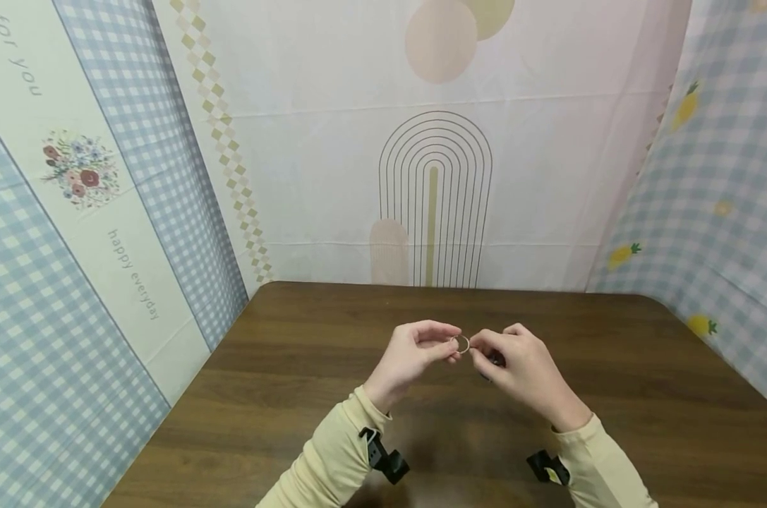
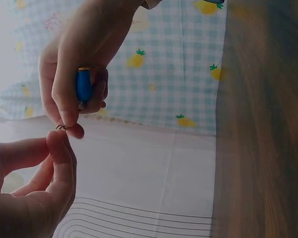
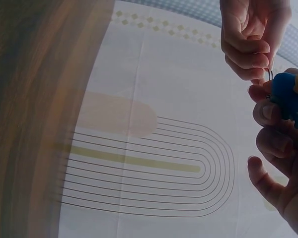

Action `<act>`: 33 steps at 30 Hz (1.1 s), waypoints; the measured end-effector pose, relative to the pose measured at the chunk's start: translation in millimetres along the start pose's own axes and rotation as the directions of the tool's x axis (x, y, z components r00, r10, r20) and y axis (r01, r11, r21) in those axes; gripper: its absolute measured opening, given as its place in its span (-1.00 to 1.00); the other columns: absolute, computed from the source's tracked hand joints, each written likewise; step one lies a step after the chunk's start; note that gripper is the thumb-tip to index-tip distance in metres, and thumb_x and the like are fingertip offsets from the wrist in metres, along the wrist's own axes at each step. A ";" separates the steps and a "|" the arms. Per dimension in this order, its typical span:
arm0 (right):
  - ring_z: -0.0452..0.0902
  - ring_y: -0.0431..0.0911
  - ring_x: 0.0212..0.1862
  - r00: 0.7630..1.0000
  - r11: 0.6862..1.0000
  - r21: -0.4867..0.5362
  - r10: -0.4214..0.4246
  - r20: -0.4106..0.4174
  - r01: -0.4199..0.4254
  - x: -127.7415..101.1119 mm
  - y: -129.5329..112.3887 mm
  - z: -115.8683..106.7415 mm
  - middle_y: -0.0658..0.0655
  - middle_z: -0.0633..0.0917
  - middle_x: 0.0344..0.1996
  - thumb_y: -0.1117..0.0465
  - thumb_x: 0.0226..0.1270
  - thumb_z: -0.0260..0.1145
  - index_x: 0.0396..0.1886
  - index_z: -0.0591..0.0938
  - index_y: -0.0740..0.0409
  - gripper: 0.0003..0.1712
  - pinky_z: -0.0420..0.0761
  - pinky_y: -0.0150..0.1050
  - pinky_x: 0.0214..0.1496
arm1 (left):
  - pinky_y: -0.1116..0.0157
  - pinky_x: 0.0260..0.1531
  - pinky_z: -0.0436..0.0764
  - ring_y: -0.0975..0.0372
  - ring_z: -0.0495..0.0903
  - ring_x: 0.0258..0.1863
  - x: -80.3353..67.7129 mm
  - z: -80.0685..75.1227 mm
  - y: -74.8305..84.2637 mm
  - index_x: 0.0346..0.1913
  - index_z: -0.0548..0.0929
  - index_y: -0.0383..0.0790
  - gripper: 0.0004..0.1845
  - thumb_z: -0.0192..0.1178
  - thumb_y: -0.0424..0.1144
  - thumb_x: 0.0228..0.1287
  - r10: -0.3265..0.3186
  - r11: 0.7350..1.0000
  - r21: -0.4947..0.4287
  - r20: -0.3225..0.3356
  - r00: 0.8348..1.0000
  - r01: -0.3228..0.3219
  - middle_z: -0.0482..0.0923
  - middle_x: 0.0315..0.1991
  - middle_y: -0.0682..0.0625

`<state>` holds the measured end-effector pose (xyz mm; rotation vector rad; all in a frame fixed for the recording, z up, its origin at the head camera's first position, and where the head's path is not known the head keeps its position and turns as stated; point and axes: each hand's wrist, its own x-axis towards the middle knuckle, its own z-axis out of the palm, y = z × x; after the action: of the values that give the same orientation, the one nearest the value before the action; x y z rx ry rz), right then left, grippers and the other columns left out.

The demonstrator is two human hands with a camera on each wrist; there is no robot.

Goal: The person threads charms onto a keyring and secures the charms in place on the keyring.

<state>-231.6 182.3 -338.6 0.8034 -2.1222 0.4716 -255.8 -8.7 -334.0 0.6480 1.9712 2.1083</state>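
Observation:
My left hand (image 1: 415,355) pinches a thin metal ring (image 1: 468,346) between thumb and fingers, a little above the table. My right hand (image 1: 519,363) meets it from the other side, its thumb and forefinger pinching at the ring's edge. A small blue figure charm (image 3: 286,94) with orange parts lies in the right hand, partly covered by the fingers. In the left wrist view, the blue charm (image 2: 84,87) shows beneath the right hand's curled fingers. Fingertips of both hands nearly meet at the ring.
A brown wooden table (image 1: 281,395) lies under both hands. Behind it hangs a white patterned cloth (image 1: 313,176), with checked cloths at the left (image 1: 186,176) and right (image 1: 726,233). Black camera straps (image 1: 383,455) sit on the sleeved wrists.

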 end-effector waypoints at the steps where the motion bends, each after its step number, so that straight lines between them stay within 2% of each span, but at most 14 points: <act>1: 0.36 -0.36 -0.51 1.000 1.000 -0.002 0.005 0.005 -0.005 -0.2 -0.3 -0.2 -0.28 0.59 -0.71 0.36 -0.02 0.39 -0.43 0.67 0.00 -0.83 0.37 -0.39 -0.31 | 0.28 -0.11 0.69 0.39 0.65 -0.45 -0.3 -0.1 0.1 0.00 0.62 -0.50 -0.73 0.21 -0.47 0.26 -0.005 1.000 0.000 -0.004 1.000 0.005 0.66 -0.13 -0.40; 5: 0.35 -0.41 -0.54 1.000 1.000 -0.011 -0.008 0.026 0.008 -0.2 -3.0 -0.8 -0.28 0.59 -0.70 0.36 -0.01 0.37 -0.40 0.68 0.02 -0.83 0.40 -0.36 -0.30 | 0.29 -0.11 0.70 0.38 0.64 -0.47 -2.9 -3.0 0.8 -0.02 0.64 -0.52 -0.74 0.20 -0.46 0.27 -0.024 1.000 0.009 0.034 0.999 0.024 0.65 -0.13 -0.46; 9: 0.24 -0.51 -0.61 0.998 0.999 -0.015 -0.041 0.041 0.041 -0.1 -7.2 -0.6 -0.32 0.49 -0.73 0.37 -0.04 0.37 -0.46 0.65 -0.01 -0.82 0.39 -0.36 -0.26 | 0.32 -0.19 0.70 0.37 0.63 -0.48 -5.9 -7.0 2.2 -0.02 0.63 -0.56 -0.75 0.18 -0.47 0.29 -0.033 0.999 0.044 0.107 0.994 0.029 0.66 -0.22 -0.45; 12: 0.20 -0.55 -0.63 0.998 0.999 -0.023 -0.048 0.036 0.049 -0.4 -10.4 -0.8 -0.34 0.45 -0.75 0.38 -0.05 0.38 -0.50 0.63 -0.04 -0.80 0.39 -0.36 -0.25 | 0.31 -0.19 0.69 0.38 0.61 -0.46 -7.9 -8.5 2.8 0.00 0.60 -0.55 -0.74 0.17 -0.47 0.29 -0.041 0.997 0.069 0.136 0.990 0.031 0.65 -0.21 -0.42; 15: 0.20 -0.55 -0.63 0.999 0.999 -0.031 -0.035 0.030 0.036 -1.2 -13.5 -0.8 -0.34 0.44 -0.76 0.37 -0.06 0.39 -0.51 0.61 -0.06 -0.79 0.40 -0.35 -0.26 | 0.28 -0.14 0.69 0.39 0.62 -0.44 -9.7 -8.3 2.9 0.03 0.57 -0.54 -0.72 0.17 -0.48 0.29 -0.037 0.998 0.055 0.126 0.991 0.030 0.60 -0.13 -0.47; 18: 0.24 -0.54 -0.62 0.999 0.999 -0.029 -0.013 0.040 0.015 -1.8 -17.0 -0.7 -0.34 0.47 -0.75 0.37 -0.04 0.40 -0.50 0.63 -0.05 -0.79 0.41 -0.34 -0.27 | 0.24 -0.11 0.70 0.39 0.63 -0.44 -11.5 -7.9 2.4 0.03 0.56 -0.55 -0.71 0.18 -0.48 0.27 -0.024 1.000 0.023 0.081 0.996 0.022 0.60 -0.08 -0.47; 21: 0.30 -0.54 -0.60 0.998 1.000 -0.018 0.010 0.062 -0.009 -2.0 -17.7 -1.3 -0.34 0.52 -0.73 0.36 -0.02 0.42 -0.42 0.66 -0.02 -0.80 0.43 -0.33 -0.26 | 0.28 -0.17 0.70 0.37 0.64 -0.45 -11.1 -7.2 1.4 -0.01 0.59 -0.55 -0.73 0.20 -0.48 0.26 -0.015 1.000 0.006 0.032 0.999 0.015 0.64 -0.09 -0.42; 24: 0.29 -0.55 -0.60 0.997 1.000 -0.015 0.020 0.080 -0.019 -2.2 -17.1 -1.5 -0.35 0.51 -0.72 0.35 0.00 0.41 -0.34 0.67 0.00 -0.78 0.43 -0.33 -0.25 | 0.35 -0.27 0.69 0.36 0.63 -0.46 -10.5 -7.3 0.7 -0.05 0.62 -0.55 -0.76 0.22 -0.46 0.26 -0.023 1.000 0.008 0.012 1.000 0.022 0.68 -0.13 -0.38; 27: 0.23 -0.55 -0.61 0.997 1.000 -0.016 0.001 0.083 0.000 -1.9 -16.5 -1.4 -0.36 0.46 -0.73 0.36 0.00 0.40 -0.32 0.66 -0.01 -0.76 0.42 -0.35 -0.25 | 0.39 -0.33 0.66 0.35 0.62 -0.47 -10.2 -8.2 0.4 -0.09 0.66 -0.51 -0.78 0.23 -0.45 0.25 -0.036 0.999 0.031 0.018 0.999 0.035 0.70 -0.17 -0.35; 33: 0.15 -0.56 -0.63 0.996 0.998 -0.008 -0.059 0.070 0.060 -1.6 -15.8 -0.3 -0.35 0.38 -0.76 0.36 -0.03 0.39 -0.44 0.64 -0.07 -0.78 0.38 -0.37 -0.26 | 0.41 -0.39 0.62 0.35 0.59 -0.50 -9.2 -9.4 -1.3 -0.12 0.67 -0.53 -0.80 0.22 -0.45 0.26 -0.061 0.995 0.081 0.084 0.995 0.054 0.71 -0.32 -0.25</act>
<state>-219.9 171.5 -338.8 0.8866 -2.1562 0.4069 -251.9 -20.9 -337.2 0.6757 2.0101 1.9449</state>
